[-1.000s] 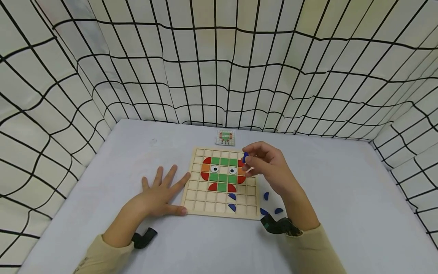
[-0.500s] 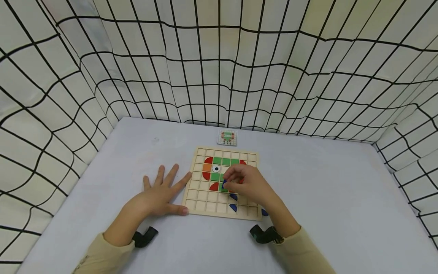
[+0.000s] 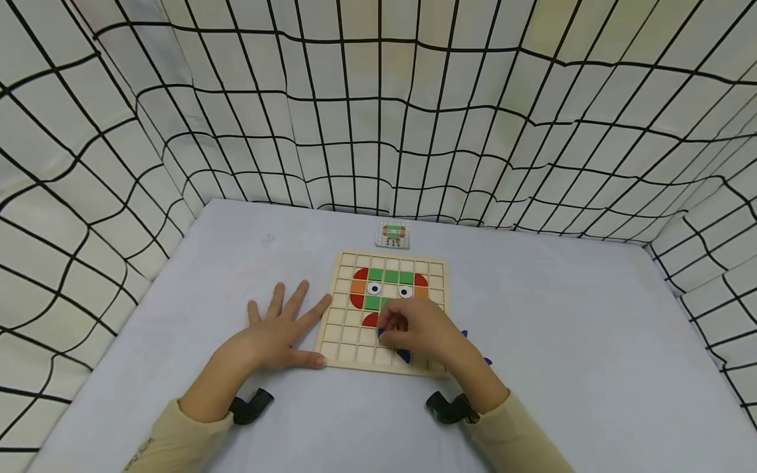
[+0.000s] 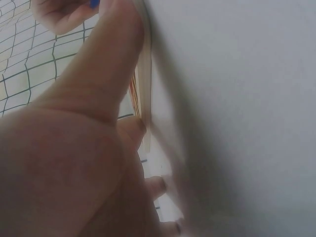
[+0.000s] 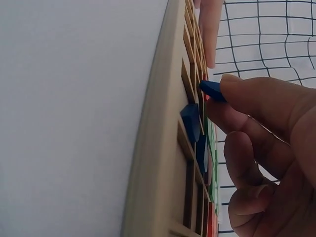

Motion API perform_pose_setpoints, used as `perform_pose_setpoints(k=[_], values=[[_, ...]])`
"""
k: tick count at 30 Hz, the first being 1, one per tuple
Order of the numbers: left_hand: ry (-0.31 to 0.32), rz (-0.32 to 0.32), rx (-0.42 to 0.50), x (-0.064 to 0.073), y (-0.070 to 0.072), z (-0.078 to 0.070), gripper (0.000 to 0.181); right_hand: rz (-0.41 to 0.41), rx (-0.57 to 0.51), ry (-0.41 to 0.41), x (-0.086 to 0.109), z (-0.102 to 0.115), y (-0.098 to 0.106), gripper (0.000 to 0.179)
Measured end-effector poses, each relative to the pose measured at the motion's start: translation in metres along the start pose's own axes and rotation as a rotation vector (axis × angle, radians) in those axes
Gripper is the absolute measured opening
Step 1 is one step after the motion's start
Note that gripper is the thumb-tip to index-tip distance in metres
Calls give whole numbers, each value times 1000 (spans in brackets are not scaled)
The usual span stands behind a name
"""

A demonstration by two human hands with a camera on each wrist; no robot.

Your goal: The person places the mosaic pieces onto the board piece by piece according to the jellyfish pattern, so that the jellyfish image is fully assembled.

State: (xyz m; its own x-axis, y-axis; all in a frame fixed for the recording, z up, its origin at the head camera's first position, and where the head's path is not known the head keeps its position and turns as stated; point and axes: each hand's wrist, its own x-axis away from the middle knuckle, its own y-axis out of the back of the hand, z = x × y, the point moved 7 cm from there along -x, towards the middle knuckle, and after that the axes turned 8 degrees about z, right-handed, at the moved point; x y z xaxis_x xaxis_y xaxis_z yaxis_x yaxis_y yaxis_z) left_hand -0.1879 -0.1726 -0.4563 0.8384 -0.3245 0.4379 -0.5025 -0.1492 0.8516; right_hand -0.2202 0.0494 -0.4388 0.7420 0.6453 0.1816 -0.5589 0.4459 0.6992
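A wooden grid board [image 3: 349, 335] holds red, green and orange pieces and two eye tiles [image 3: 374, 288]. My right hand [image 3: 422, 328] is over its lower middle, pinching a blue half-round piece [image 5: 213, 91] between thumb and fingertips, tilted close over the cells. In the right wrist view two more blue pieces [image 5: 190, 121] sit in cells beside it; the hand hides part of the pattern in the head view. My left hand [image 3: 278, 341] lies with fingers spread on the table, its thumb and index fingertips at the board's left edge.
A small picture card [image 3: 393, 234] with a similar coloured figure lies behind the board. Right of the board, loose blue pieces [image 3: 487, 361] peek out past my right forearm. Black netting [image 3: 378, 98] over white walls surrounds the white table [image 3: 562, 315].
My right hand has carried the blue piece from the board's upper right edge leftward and down to the lower middle cells. The left hand has stayed in place.
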Motion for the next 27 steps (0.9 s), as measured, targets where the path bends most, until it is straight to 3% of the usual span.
perform_pose_setpoints(k=[14,22,27], values=[[-12,2,7,2,2,-1,110,-58,124,-10,0,4,3,14],[-15,2,14,3,2,-2,110,-41,179,-49,-1,1,2,13],[-17,4,17,2,2,-2,110,8,196,-30,-2,2,-1,12]])
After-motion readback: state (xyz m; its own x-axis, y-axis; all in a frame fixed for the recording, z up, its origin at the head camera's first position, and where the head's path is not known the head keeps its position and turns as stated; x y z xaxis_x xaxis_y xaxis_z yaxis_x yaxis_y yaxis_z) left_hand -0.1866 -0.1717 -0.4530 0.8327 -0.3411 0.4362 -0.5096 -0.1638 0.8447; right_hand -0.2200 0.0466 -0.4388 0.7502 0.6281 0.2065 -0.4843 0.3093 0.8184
